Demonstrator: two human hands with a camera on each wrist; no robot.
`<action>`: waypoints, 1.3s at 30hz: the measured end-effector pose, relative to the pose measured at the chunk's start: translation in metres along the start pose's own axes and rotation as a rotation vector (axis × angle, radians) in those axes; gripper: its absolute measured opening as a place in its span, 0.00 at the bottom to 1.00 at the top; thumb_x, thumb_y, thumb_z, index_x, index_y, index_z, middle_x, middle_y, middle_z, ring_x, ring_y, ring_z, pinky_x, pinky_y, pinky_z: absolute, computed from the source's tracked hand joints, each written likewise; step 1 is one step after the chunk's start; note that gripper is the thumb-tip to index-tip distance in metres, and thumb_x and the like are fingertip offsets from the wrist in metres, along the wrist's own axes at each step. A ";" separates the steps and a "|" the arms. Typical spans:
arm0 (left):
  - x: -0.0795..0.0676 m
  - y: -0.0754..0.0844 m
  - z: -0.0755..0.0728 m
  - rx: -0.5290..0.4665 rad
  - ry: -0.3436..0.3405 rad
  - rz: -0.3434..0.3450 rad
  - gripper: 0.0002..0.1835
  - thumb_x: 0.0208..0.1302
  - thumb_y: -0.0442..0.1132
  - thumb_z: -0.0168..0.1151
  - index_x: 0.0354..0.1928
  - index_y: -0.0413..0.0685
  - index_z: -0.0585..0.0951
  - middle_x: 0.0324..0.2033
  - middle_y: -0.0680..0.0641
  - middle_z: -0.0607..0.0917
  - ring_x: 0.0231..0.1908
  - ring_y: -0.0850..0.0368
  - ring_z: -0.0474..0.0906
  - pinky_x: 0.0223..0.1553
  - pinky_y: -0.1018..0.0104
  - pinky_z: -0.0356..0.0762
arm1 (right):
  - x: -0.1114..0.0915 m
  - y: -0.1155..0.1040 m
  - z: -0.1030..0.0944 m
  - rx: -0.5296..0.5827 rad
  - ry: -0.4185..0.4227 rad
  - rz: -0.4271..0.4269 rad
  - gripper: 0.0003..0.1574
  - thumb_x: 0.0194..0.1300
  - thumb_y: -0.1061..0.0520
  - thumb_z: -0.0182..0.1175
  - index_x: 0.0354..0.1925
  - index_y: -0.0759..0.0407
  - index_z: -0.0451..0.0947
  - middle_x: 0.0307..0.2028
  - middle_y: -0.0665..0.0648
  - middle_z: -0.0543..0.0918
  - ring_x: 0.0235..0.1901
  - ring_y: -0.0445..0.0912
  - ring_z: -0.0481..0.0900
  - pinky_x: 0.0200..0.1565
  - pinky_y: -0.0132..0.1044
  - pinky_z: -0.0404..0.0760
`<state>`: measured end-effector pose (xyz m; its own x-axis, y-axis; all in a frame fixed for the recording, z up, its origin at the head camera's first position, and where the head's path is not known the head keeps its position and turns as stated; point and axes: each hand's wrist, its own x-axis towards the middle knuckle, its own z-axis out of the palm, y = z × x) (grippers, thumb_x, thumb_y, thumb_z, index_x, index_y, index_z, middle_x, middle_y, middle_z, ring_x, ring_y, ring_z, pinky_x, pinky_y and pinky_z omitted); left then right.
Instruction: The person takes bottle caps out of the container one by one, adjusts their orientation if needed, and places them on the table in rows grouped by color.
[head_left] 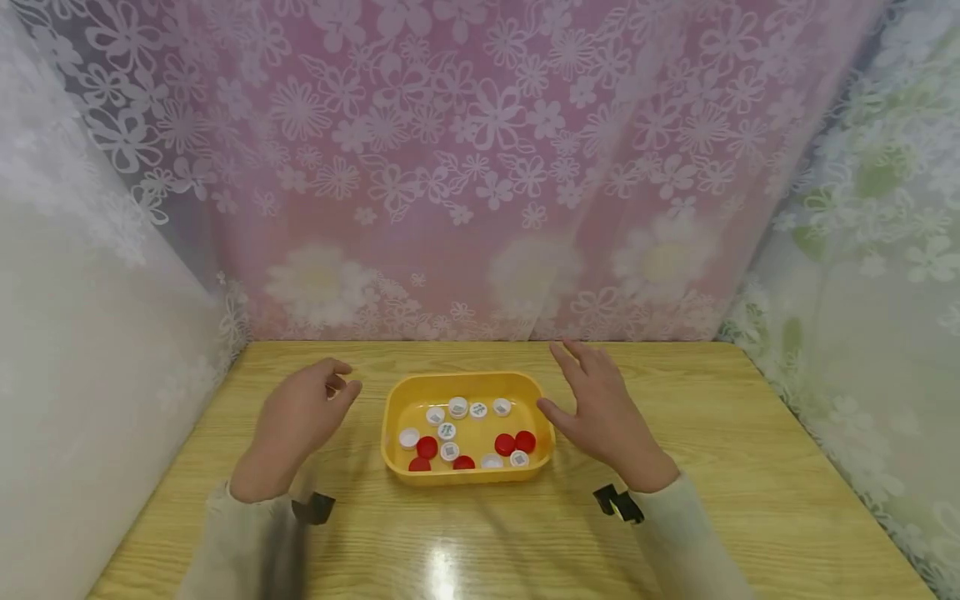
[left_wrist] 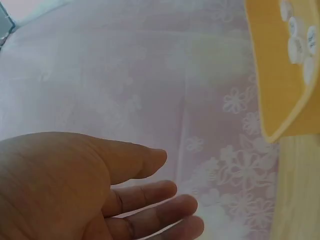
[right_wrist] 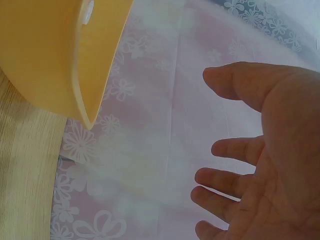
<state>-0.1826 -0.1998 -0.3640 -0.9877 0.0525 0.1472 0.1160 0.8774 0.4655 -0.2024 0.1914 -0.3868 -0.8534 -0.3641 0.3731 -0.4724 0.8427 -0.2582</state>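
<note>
A yellow plastic tray [head_left: 468,477] stands on the table between the two hands. Several red bottle caps [head_left: 427,447] and white bottle caps [head_left: 478,409] lie loose inside it; some white ones show printed marks. To the tray's left hovers my left hand [head_left: 303,417], its fingers relaxed and holding nothing, apart from the rim. My right hand [head_left: 600,408] is beside the tray's right end with fingers spread and nothing held. In the head view its thumb overlaps the rim; the right wrist view shows a gap between hand and tray [right_wrist: 40,55].
The wooden table [head_left: 675,400] extends around the tray. A pink flowered curtain [head_left: 450,167] hangs behind its far edge. Pale flowered cloths hang at the left [head_left: 90,292] and right [head_left: 885,250].
</note>
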 end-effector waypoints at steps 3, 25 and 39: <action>0.002 -0.012 0.009 -0.056 -0.040 -0.015 0.19 0.77 0.52 0.58 0.57 0.48 0.83 0.40 0.49 0.88 0.36 0.53 0.82 0.36 0.55 0.81 | 0.000 -0.001 -0.001 -0.001 0.019 -0.006 0.48 0.67 0.47 0.70 0.76 0.63 0.63 0.73 0.68 0.65 0.72 0.67 0.63 0.74 0.67 0.53; 0.004 -0.022 0.067 -0.335 -0.294 -0.132 0.24 0.81 0.49 0.51 0.26 0.43 0.80 0.19 0.49 0.77 0.21 0.55 0.68 0.27 0.63 0.67 | 0.056 -0.029 0.011 -0.158 -0.381 -0.139 0.21 0.67 0.46 0.70 0.54 0.54 0.83 0.47 0.53 0.86 0.42 0.49 0.83 0.49 0.44 0.85; 0.011 -0.017 0.062 -0.270 -0.374 -0.077 0.21 0.81 0.44 0.53 0.26 0.44 0.77 0.19 0.49 0.75 0.21 0.55 0.66 0.27 0.63 0.66 | 0.090 -0.036 0.059 -0.292 -0.656 -0.201 0.14 0.68 0.50 0.70 0.48 0.52 0.82 0.38 0.48 0.85 0.36 0.44 0.81 0.47 0.40 0.85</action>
<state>-0.2021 -0.1846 -0.4248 -0.9586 0.2039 -0.1988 0.0147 0.7327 0.6804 -0.2754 0.1043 -0.3963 -0.7561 -0.6071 -0.2443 -0.6335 0.7726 0.0406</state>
